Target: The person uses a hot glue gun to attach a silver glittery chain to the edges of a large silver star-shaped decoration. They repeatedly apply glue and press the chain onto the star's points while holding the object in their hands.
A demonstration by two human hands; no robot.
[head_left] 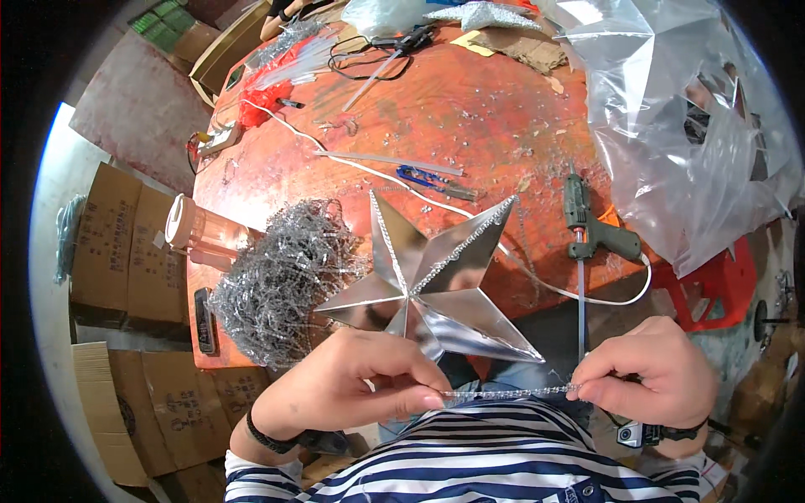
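Observation:
A short strip of silver tinsel trim (507, 392) is stretched level in front of my striped shirt. My left hand (356, 373) pinches one end between thumb and fingers, and my right hand (646, 377) pinches the other. Just beyond them, a mirror-silver five-pointed star (470, 323) lies at the table's near edge. Sparkly silver trim runs along two of its upper ridges; the lower tips are partly behind my left hand. To its left sits a tangled heap of silver tinsel (289, 285). On the right lies a dark green glue gun (604, 233) with a clear glue stick (581, 302) in it.
Blue-handled pliers (432, 180) and a white cord (369, 166) lie on the red table (503, 109). A clear jar (189, 226) and a phone (205, 321) are leftward. Large plastic bags (662, 109) cover the right side. Cartons (126, 243) stand left; another glue gun (411, 42) lies far back.

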